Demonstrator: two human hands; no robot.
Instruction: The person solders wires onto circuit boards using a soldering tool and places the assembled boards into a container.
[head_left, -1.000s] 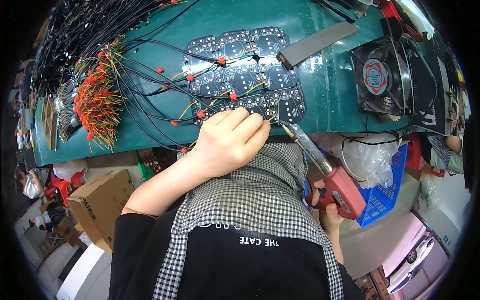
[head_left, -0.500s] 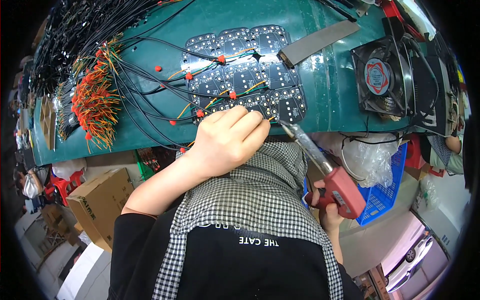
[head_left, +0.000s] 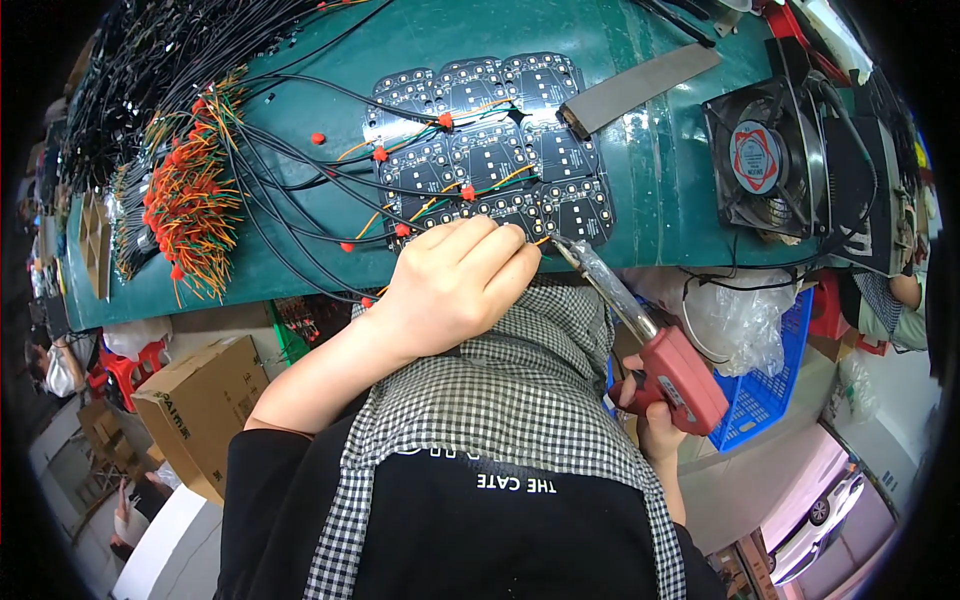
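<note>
Curled fingers close my left hand (head_left: 465,280) at the near edge of a black circuit board panel (head_left: 490,150), pinching an orange wire (head_left: 543,240) whose end sticks out past the fingertips. The rest of that wire is hidden under the hand. In my right hand (head_left: 655,425) is a red soldering gun (head_left: 685,380), gripped by its handle, below the table edge. Its tip touches or nearly touches the panel's near edge beside the wire end. Several black cables with red pieces and orange and green wire ends lie across the panel.
A large bundle of black cables with red and orange ends (head_left: 190,200) covers the table's left. A grey metal bar (head_left: 640,90) rests against the panel's far right. Further right stands a black fan (head_left: 760,155). A blue basket (head_left: 750,405) with plastic bags sits below the edge.
The soldering gun has shifted slightly up and left, bringing its tip nearer to the wire end at my left fingertips. My left hand has hardly moved.
</note>
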